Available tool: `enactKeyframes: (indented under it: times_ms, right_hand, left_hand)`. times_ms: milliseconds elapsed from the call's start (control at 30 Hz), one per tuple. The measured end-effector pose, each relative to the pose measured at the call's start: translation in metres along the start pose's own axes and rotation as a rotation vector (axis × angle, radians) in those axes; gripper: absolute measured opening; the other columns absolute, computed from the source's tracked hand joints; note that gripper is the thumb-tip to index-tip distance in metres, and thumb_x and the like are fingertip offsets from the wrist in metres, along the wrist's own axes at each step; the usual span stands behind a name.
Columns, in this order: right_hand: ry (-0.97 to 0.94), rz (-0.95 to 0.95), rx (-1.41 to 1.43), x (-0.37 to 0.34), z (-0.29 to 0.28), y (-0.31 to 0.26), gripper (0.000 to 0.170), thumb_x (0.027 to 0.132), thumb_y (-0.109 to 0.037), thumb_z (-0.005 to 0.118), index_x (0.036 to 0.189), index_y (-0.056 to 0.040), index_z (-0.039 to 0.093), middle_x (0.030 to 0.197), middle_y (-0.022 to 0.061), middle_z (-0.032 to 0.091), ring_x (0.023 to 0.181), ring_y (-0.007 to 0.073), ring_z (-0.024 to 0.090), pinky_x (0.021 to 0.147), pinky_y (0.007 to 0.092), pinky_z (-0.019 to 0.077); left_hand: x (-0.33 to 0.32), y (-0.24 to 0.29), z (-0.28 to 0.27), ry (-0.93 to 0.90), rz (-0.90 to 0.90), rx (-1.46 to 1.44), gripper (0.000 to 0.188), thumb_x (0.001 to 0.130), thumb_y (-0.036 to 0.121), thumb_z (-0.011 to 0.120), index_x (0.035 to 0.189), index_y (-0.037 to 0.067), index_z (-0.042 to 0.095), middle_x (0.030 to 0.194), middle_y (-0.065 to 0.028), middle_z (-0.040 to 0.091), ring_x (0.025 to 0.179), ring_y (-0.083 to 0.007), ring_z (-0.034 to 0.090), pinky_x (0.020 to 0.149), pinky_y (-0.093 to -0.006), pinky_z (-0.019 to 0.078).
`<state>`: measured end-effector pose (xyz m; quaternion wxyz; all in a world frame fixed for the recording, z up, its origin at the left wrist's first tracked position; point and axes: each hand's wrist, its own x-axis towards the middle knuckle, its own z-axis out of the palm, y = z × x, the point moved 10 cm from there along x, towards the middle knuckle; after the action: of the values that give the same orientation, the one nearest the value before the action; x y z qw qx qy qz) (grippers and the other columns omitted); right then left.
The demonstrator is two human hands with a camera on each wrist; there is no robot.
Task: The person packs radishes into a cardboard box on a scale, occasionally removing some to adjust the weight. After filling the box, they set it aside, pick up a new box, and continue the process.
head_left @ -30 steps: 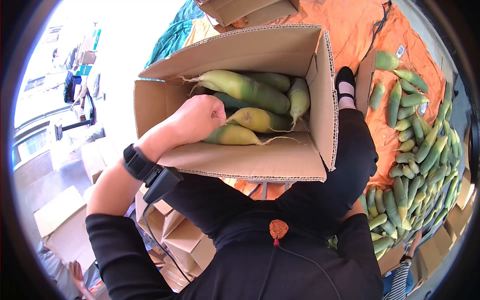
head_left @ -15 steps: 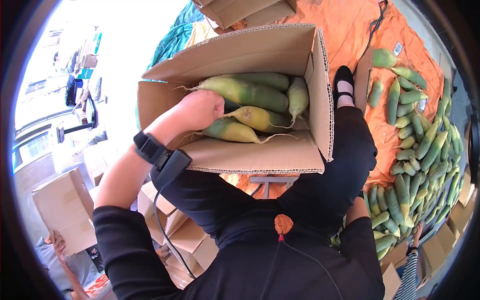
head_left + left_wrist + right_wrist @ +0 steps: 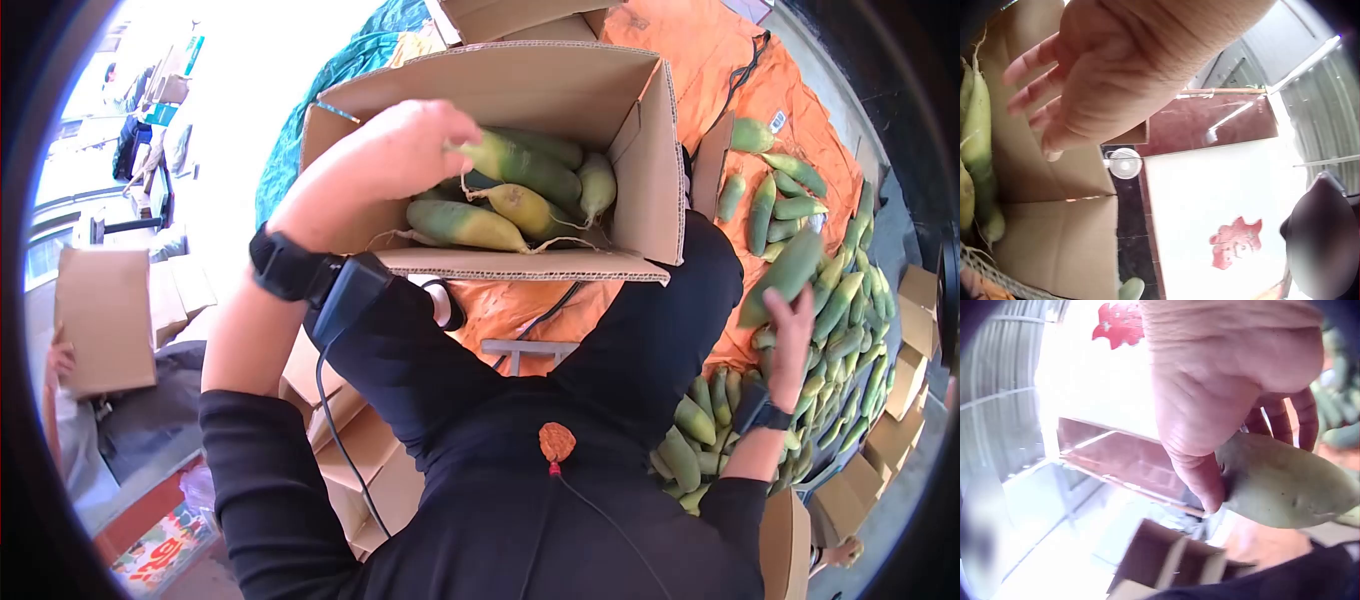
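Note:
On the person's lap is a cardboard box [image 3: 540, 80] with several green radishes [image 3: 465, 224] lying in it, thin roots trailing. My left hand [image 3: 395, 150] hovers over the box's left side and overlaps the radishes there. In the left wrist view its fingers [image 3: 1038, 97] are loosely bent with nothing between them. Out to the right, my right hand [image 3: 792, 335] grips a large green radish [image 3: 785, 275] above the pile. The right wrist view shows the thumb [image 3: 1207, 484] on one side of this radish and the fingers [image 3: 1307, 419] on the other.
A large heap of radishes [image 3: 845, 310] covers the orange tarp [image 3: 690, 60] at the right. Another open box [image 3: 525, 20] stands beyond the lap box. More cartons [image 3: 370, 455] sit below left. At far left another person's hand [image 3: 60, 360] holds a carton.
My right hand has come into view at the right, lifting a radish. My left hand has risen from among the boxed radishes, its fingers loosened. The box sits slightly higher and further right in view.

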<state>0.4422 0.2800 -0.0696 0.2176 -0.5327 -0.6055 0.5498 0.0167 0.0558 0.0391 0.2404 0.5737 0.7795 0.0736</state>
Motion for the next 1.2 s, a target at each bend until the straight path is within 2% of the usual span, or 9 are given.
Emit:
enactKeyframes:
  times_ms: [200, 367, 467, 533, 600, 667, 867, 933, 1200]
  right_hand:
    - [-0.107, -0.569, 0.350, -0.017, 0.020, -0.212, 0.044, 0.088, -0.012, 0.058, 0.128, 0.0046, 0.046, 0.124, 0.0150, 0.054, 0.115, 0.0252, 0.053, 0.103, 0.0385, 0.0358]
    - [-0.754, -0.460, 0.804, -0.050, 0.157, -0.280, 0.031, 0.095, -0.015, 0.047, 0.118, 0.0022, 0.058, 0.119, 0.0136, 0.061, 0.108, 0.0264, 0.059, 0.096, 0.0414, 0.0435]
    - [-0.812, -0.325, 0.657, -0.080, 0.229, -0.259, 0.031, 0.093, -0.014, 0.054, 0.122, -0.0023, 0.053, 0.116, 0.0076, 0.061, 0.107, 0.0185, 0.059, 0.090, 0.0373, 0.0484]
    - [-0.827, -0.319, 0.583, -0.102, 0.259, -0.255, 0.030, 0.094, -0.015, 0.054, 0.119, 0.0000, 0.056, 0.112, 0.0110, 0.063, 0.102, 0.0174, 0.061, 0.082, 0.0320, 0.0514]
    - [-0.816, -0.298, 0.529, -0.100, 0.260, -0.250, 0.029, 0.094, -0.016, 0.053, 0.117, 0.0012, 0.059, 0.108, 0.0127, 0.065, 0.099, 0.0175, 0.062, 0.080, 0.0308, 0.0517]
    - [-0.831, -0.277, 0.234, -0.090, 0.245, -0.232, 0.035, 0.095, -0.016, 0.053, 0.126, 0.0021, 0.051, 0.110, 0.0117, 0.062, 0.097, 0.0164, 0.062, 0.074, 0.0267, 0.0525]
    - [-0.475, -0.391, 0.275, -0.030, 0.129, -0.189, 0.031, 0.094, -0.019, 0.056, 0.119, -0.0010, 0.058, 0.104, 0.0080, 0.065, 0.089, 0.0124, 0.062, 0.068, 0.0217, 0.0483]
    - [-0.256, -0.303, 0.205, -0.003, 0.088, -0.146, 0.029, 0.094, -0.018, 0.056, 0.119, -0.0026, 0.059, 0.102, 0.0066, 0.065, 0.086, 0.0119, 0.062, 0.067, 0.0211, 0.0473]
    - [-0.063, 0.084, -0.013, 0.020, 0.018, 0.064, 0.027, 0.092, -0.022, 0.059, 0.114, -0.0070, 0.061, 0.094, 0.0017, 0.064, 0.080, 0.0089, 0.061, 0.064, 0.0218, 0.0467]
  left_hand:
    - [-0.055, 0.059, -0.061, 0.335, 0.079, -0.296, 0.044, 0.084, 0.013, 0.065, 0.126, 0.010, 0.056, 0.108, -0.0049, 0.061, 0.094, -0.0171, 0.058, 0.082, -0.0328, 0.0478]
    - [-0.079, 0.099, -0.077, 0.471, 0.288, -0.469, 0.070, 0.080, 0.015, 0.071, 0.140, 0.008, 0.037, 0.125, -0.0133, 0.053, 0.113, -0.0236, 0.052, 0.093, -0.0355, 0.0436]
    - [-0.082, 0.113, -0.072, 0.384, 0.303, -0.596, 0.077, 0.078, 0.018, 0.075, 0.141, 0.003, 0.033, 0.129, -0.0192, 0.048, 0.114, -0.0286, 0.051, 0.093, -0.0381, 0.0432]
    - [-0.077, 0.088, -0.052, 0.504, 0.193, -0.580, 0.066, 0.080, 0.005, 0.068, 0.139, 0.009, 0.039, 0.123, -0.0095, 0.054, 0.116, -0.0180, 0.050, 0.096, -0.0311, 0.0422]
    - [-0.077, 0.065, -0.046, 0.481, 0.214, -0.640, 0.066, 0.079, 0.003, 0.068, 0.139, 0.008, 0.039, 0.125, -0.0102, 0.052, 0.117, -0.0179, 0.049, 0.098, -0.0305, 0.0410]
    - [-0.083, 0.047, -0.038, 0.441, 0.209, -0.793, 0.064, 0.080, -0.001, 0.065, 0.137, 0.005, 0.039, 0.130, -0.0095, 0.049, 0.118, -0.0184, 0.048, 0.101, -0.0306, 0.0388]
    - [-0.072, -0.006, 0.000, 0.193, 0.064, -0.455, 0.061, 0.076, -0.002, 0.063, 0.133, 0.004, 0.042, 0.123, -0.0138, 0.055, 0.115, -0.0250, 0.052, 0.099, -0.0341, 0.0401]
    - [-0.063, -0.019, 0.020, 0.129, 0.026, -0.373, 0.059, 0.076, -0.002, 0.063, 0.132, 0.004, 0.043, 0.120, -0.0159, 0.056, 0.113, -0.0274, 0.053, 0.097, -0.0352, 0.0410]
    - [-0.042, -0.028, 0.056, -0.047, -0.047, -0.203, 0.062, 0.076, 0.004, 0.065, 0.134, 0.007, 0.043, 0.121, -0.0200, 0.055, 0.114, -0.0340, 0.051, 0.099, -0.0395, 0.0406]
